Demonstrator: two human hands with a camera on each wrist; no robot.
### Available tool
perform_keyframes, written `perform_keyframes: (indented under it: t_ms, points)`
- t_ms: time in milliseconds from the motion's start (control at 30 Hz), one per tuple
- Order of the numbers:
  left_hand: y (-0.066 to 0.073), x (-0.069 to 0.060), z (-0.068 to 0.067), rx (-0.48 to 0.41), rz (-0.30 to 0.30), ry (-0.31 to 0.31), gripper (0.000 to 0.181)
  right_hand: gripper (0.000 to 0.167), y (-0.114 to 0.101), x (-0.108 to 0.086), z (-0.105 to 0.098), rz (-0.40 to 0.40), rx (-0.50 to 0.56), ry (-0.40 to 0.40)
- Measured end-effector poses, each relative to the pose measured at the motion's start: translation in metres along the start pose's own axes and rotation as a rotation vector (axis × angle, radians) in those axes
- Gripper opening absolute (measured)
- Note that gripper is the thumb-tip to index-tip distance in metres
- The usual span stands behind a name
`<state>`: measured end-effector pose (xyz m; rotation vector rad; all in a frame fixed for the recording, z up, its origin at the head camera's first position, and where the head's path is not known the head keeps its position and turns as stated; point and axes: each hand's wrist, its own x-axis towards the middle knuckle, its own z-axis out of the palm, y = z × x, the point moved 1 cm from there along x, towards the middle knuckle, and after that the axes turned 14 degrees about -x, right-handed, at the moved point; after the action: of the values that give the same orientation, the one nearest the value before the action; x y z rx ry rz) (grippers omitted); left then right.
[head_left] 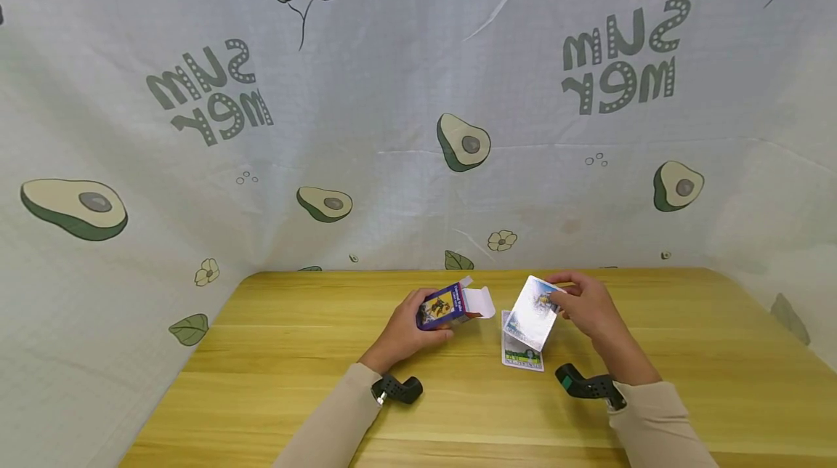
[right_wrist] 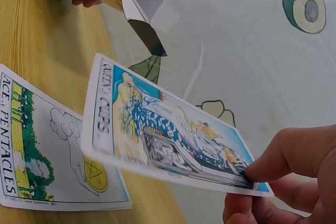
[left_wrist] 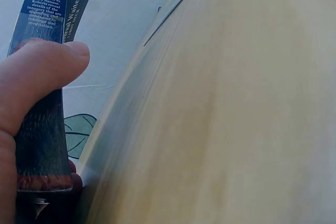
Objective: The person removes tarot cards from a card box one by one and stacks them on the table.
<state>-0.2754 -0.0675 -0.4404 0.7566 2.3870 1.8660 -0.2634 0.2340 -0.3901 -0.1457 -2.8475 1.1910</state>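
My left hand [head_left: 407, 330] grips a dark blue tarot card box [head_left: 439, 308] with its flap open toward the right. In the left wrist view the thumb presses the side of the box [left_wrist: 44, 108], which bears white print. Between thumb and fingers my right hand [head_left: 588, 306] pinches a tarot card [head_left: 535, 315]. The right wrist view shows this tarot card [right_wrist: 173, 135] as the Queen of Cups, held tilted. Beneath it an Ace of Pentacles card [right_wrist: 52, 156] lies face up on the table, partly covered in the head view.
The wooden table [head_left: 294, 381] ends at a pale curtain [head_left: 392, 90] printed with avocados and lettering. A black wrist camera [head_left: 399, 388] sits on the left wrist, another wrist camera [head_left: 585, 384] on the right.
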Motion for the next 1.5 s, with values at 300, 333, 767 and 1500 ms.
perform_keyframes:
  t_ms: [300,333,767,1500]
  points:
    - [-0.032,0.008,-0.001,0.008,-0.024,-0.003,0.069,0.036,0.003,0.002,0.003,0.023,0.023,0.007]
    - [-0.032,0.008,-0.002,0.007,-0.024,-0.004,0.069,0.037,0.003,0.002,0.003,0.022,0.027,0.002]
    - [-0.023,0.005,-0.001,0.010,-0.024,0.005,0.067,0.036,0.013,0.006,0.015,0.014,0.036,-0.060]
    - [-0.024,0.005,-0.002,-0.020,-0.005,-0.003,0.069,0.033,0.017,0.007,0.027,0.014,0.058,-0.118]
